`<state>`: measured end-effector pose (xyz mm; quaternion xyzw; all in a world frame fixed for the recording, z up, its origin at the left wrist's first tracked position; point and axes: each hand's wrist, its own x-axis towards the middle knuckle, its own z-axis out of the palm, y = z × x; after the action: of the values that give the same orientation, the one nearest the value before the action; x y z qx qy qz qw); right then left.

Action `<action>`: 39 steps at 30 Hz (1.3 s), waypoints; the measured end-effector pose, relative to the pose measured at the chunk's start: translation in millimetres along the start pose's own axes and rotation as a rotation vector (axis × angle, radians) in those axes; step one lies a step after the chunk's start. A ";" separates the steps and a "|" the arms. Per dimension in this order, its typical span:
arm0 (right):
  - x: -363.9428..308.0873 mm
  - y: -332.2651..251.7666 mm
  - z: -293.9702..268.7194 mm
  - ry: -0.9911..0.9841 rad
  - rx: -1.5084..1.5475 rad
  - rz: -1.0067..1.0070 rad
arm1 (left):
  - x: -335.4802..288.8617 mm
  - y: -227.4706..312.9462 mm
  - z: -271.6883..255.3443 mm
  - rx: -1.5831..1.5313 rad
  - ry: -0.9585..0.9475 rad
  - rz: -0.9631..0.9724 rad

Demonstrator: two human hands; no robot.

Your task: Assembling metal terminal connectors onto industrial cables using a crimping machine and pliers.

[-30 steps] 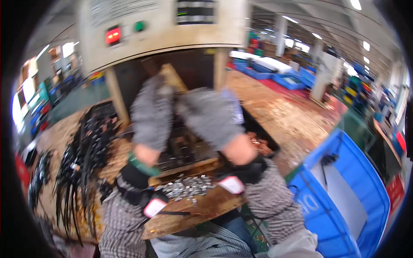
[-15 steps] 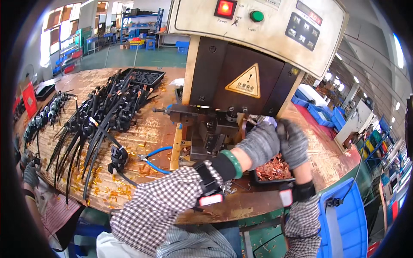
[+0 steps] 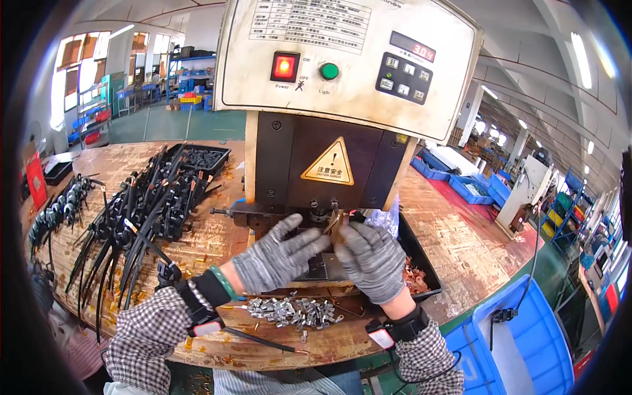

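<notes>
My left hand (image 3: 280, 257), in a grey knit glove, has its fingers stretched toward the die area of a bench press (image 3: 303, 155). Nothing shows in its grasp. My right hand (image 3: 374, 258), gloved alike, is at the other side of the die with its fingers bent and close together. Their tips are against a curved brown metal strip (image 3: 336, 227) on the press; anything they hold is hidden. Below the hands lies a heap of small silver cable lugs (image 3: 296, 312). A black cable (image 3: 260, 338) with a bare copper end lies nearer the table edge.
A black tray (image 3: 431, 271) of copper scraps is beside my right hand. Bundles of black cables (image 3: 148, 207) cover the left of the wooden table (image 3: 454, 247), near another black tray (image 3: 214, 158). A blue bin (image 3: 526, 316) stands at the right. Part of another person (image 3: 82, 349) shows at lower left.
Both hands have moved left from near the tray of copper scraps to the front of the press and spread apart. The view has shifted, and the heap of lugs now shows fully.
</notes>
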<state>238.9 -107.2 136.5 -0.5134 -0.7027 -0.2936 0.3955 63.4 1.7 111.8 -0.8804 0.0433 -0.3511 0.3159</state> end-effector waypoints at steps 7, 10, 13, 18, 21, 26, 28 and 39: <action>50.8 -1.6 14.5 -0.075 -0.313 -0.500 | -14.2 -55.3 -69.6 0.183 -0.185 -0.184; 63.6 -6.7 15.0 -0.134 -0.407 -0.488 | 1.6 -71.2 -90.2 0.221 -0.173 -0.162; 68.7 -14.4 23.4 -0.157 -0.442 -0.414 | 4.9 -88.2 -91.0 -0.017 -0.005 -0.439; 62.1 -11.3 26.2 0.094 -0.348 -0.275 | 10.1 -36.3 -40.4 -1.204 0.603 -1.125; 62.0 -12.2 22.3 0.117 -0.346 -0.276 | 45.0 0.1 -28.4 -1.330 0.787 -1.124; 64.2 0.7 -10.6 0.003 -0.075 -0.169 | 82.5 -4.7 -18.1 -1.348 0.874 -1.085; 50.8 9.0 -30.5 0.077 -0.034 -0.089 | 92.8 -11.9 -15.4 -1.258 0.811 -1.029; 77.7 33.5 -68.2 0.211 -0.495 -0.368 | 150.9 -6.6 -0.1 -0.222 -0.103 -0.505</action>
<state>275.8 -114.9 238.5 -0.4251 -0.6463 -0.5735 0.2697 175.5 -38.1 204.8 -0.9091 -0.1553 -0.3668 0.1219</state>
